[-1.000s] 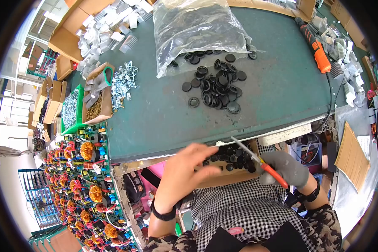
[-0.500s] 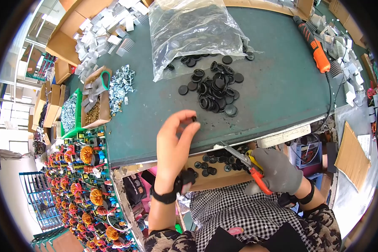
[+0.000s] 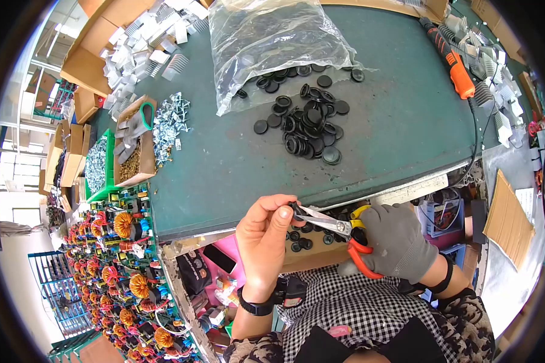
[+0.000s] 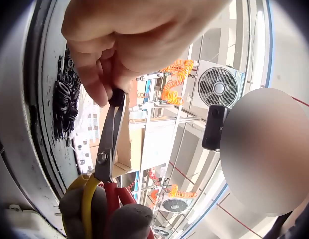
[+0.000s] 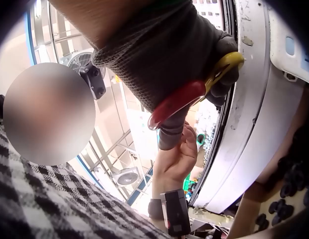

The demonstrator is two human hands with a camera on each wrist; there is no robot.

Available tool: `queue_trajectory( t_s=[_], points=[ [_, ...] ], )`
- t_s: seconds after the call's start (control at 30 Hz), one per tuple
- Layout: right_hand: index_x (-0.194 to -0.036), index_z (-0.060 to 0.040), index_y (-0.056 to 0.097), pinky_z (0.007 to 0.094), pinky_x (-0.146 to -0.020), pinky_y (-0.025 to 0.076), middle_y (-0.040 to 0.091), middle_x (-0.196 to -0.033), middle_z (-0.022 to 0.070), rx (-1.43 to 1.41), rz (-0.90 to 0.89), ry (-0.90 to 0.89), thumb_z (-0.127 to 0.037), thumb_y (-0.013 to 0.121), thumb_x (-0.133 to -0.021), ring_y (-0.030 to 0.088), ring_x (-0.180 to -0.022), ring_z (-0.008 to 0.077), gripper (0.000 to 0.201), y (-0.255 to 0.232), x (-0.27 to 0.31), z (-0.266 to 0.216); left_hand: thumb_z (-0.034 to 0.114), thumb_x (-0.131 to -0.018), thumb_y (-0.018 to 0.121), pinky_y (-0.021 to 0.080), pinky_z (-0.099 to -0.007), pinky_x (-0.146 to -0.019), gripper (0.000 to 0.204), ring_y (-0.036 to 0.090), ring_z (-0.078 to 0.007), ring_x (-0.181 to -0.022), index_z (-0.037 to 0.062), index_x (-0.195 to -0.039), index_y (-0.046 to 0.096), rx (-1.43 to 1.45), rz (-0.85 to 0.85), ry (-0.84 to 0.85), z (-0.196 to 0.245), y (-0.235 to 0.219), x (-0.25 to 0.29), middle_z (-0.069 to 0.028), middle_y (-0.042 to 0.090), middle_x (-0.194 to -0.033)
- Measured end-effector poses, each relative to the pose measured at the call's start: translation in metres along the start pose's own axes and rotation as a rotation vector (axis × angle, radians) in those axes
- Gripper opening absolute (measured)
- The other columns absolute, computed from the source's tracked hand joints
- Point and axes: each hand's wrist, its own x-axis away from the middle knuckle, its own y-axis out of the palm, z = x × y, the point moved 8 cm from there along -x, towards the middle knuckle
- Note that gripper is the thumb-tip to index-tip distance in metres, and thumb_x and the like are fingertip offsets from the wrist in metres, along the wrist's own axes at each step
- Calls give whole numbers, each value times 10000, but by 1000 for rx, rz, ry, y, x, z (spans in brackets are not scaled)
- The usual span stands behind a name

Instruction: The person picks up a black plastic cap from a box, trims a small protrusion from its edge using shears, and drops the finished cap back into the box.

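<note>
Between thumb and fingers, my bare left hand [image 3: 263, 239] pinches a small black rubber grommet [image 3: 296, 209] just in front of the table edge. My right hand [image 3: 399, 242], in a grey glove, holds scissors [image 3: 344, 227] with one red and one yellow handle. Their blades point left, slightly apart, with the tips at the grommet. In the left wrist view the scissors' blades [image 4: 108, 134] reach up to the black grommet [image 4: 116, 97], which the fingers partly cover. A pile of black round grommets [image 3: 312, 124] lies on the green tabletop [image 3: 218, 175].
Below the table edge, a cardboard box [image 3: 297, 261] holds several black grommets. A clear plastic bag [image 3: 278, 42] lies behind the pile. Metal clips [image 3: 169, 124] and finned heat sinks [image 3: 127, 63] are at left, circuit boards [image 3: 124, 266] nearer, an orange-handled tool [image 3: 460, 78] at right.
My left hand reached over the tabletop, then came back toward the scissors with a black grommet between its fingers. The scissors swung to point left, and their blades parted.
</note>
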Motion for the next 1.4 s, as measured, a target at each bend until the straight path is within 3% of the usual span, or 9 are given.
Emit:
queue_trajectory(
  t_s=[0.2,0.47,0.67,0.73,0.93,1.0,1.07,1.23,1.4],
  points=[
    [-752,-18,516,344,-485,415,524,-625,97,18,-34,-6,-585,634,-661,546,-526,242,586,1,2,-2,115,-867,574,476,-214,-682,159,570,-90,-703,-13,-962,586,-1,98,36,-1,-3,6,-25,591,-814],
    [-772,-24,529,337,-481,423,537,-630,112,-61,-31,-28,-577,630,-672,566,-552,251,570,9,3,5,168,-875,563,483,-252,-691,194,556,-121,-746,-3,-965,558,185,9,-75,-10,4,7,-71,582,-862],
    [-858,-18,544,371,-518,444,561,-677,134,-385,-107,-10,-619,617,-659,572,-588,307,638,23,11,13,109,-879,550,472,-231,-725,171,571,-105,-762,-14,-996,571,112,-64,-51,-13,9,11,-45,598,-894],
    [-872,-24,540,383,-533,439,567,-675,141,-564,-355,104,-601,604,-697,580,-607,319,606,39,18,15,102,-878,550,467,-229,-726,168,569,-103,-758,-13,-998,571,47,-71,-20,-10,9,11,-42,598,-892],
    [-825,-6,546,348,-509,404,529,-587,109,-731,-288,182,-540,637,-718,529,-528,262,552,29,29,30,79,-847,578,450,-232,-725,154,568,-123,-794,17,-986,601,-182,-121,-106,-10,7,5,-38,592,-924],
    [-803,-6,551,332,-506,397,517,-581,96,-808,-188,229,-508,666,-708,511,-520,231,524,21,31,39,71,-762,624,450,-307,-714,195,558,-200,-814,50,-955,631,-954,-403,330,14,42,3,-57,603,-887],
    [-761,-14,563,296,-502,382,490,-572,71,-794,-18,186,-427,735,-677,483,-520,166,456,9,30,50,67,-726,632,440,-330,-717,224,541,-230,-818,66,-950,638,-1044,-345,427,21,55,-7,-60,593,-880],
    [-762,-25,562,296,-499,374,484,-584,60,-915,1,272,-448,737,-662,458,-514,181,468,3,28,50,119,-663,669,416,-333,-714,265,510,-228,-832,98,-926,650,-1372,-110,829,23,87,-44,-33,552,-846],
    [-774,-22,563,307,-507,378,472,-574,73,-751,45,169,-469,722,-665,458,-516,202,486,-1,29,50,106,-623,712,411,-350,-727,170,521,-236,-838,69,-750,606,-1319,-60,848,37,79,-43,-33,579,-828]
  ],
)
